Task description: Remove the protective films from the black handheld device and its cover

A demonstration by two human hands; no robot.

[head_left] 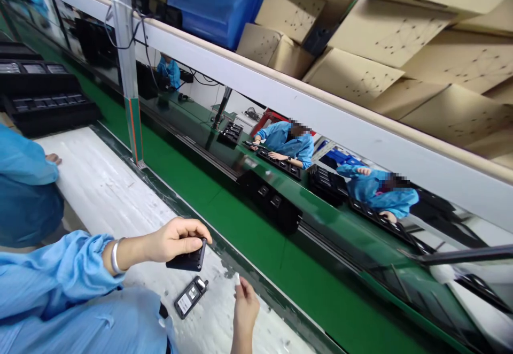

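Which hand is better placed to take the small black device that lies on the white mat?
Probably the right hand: it is beside the lying black labelled device and pinches only a tiny white piece. The left hand grips another black rectangular device.

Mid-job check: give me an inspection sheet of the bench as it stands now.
Surface: white bench top, scuffed, beside a green conveyor belt.
Job's things: black device in the left hand; second device lying on the bench top.
Clutter: black trays stacked at the far left.
Grippers: left hand closed on the black device; right hand pinches a small white piece.
Cables: dark cables looped by the metal post.
Surroundings: cardboard boxes on the shelf above; co-workers in blue across the belt; a blue sleeve at left.
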